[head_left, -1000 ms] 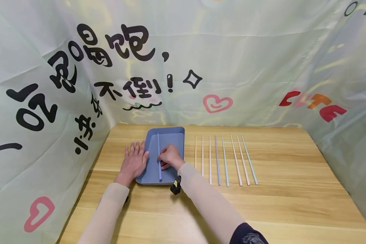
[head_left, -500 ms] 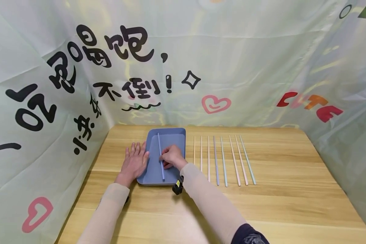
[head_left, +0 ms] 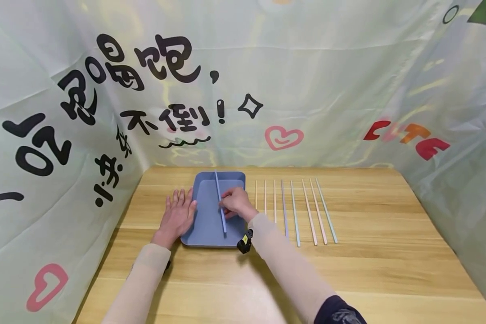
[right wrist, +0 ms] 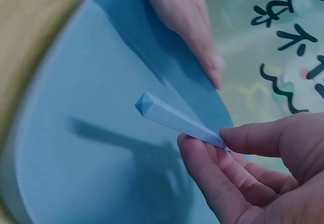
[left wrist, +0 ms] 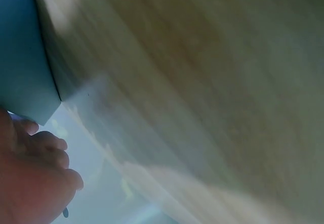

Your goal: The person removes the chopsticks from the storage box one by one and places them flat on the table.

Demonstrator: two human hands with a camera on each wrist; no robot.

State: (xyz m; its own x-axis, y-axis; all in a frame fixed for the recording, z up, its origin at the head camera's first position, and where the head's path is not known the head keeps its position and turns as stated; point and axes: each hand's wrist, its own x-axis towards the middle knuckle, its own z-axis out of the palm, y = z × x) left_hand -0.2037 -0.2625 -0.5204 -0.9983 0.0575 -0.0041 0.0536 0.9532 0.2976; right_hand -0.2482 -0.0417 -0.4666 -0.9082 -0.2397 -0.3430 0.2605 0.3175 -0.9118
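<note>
My right hand (head_left: pixel 237 202) pinches a light blue chopstick (head_left: pixel 223 222) between thumb and fingers. In the right wrist view the blunt square end of the chopstick (right wrist: pixel 174 119) hangs above the tray floor, and its shadow falls apart from it. Below is a blue rectangular tray (head_left: pixel 204 211); no other chopstick shows in it. My left hand (head_left: pixel 178 216) lies with fingers straight against the tray's left rim. The left wrist view catches only part of that hand (left wrist: pixel 35 178) and a corner of the tray (left wrist: pixel 23 57).
Right of the tray, several pastel chopsticks lie in a row on the wooden table (head_left: pixel 389 252), from a yellow one (head_left: pixel 256 193) to a pale green one (head_left: pixel 327 211). A printed cloth (head_left: pixel 328 90) walls the back and sides.
My right hand has moved rightward across the tray, and the chopstick has come up off the tray floor with it. The left hand keeps its place on the rim.
</note>
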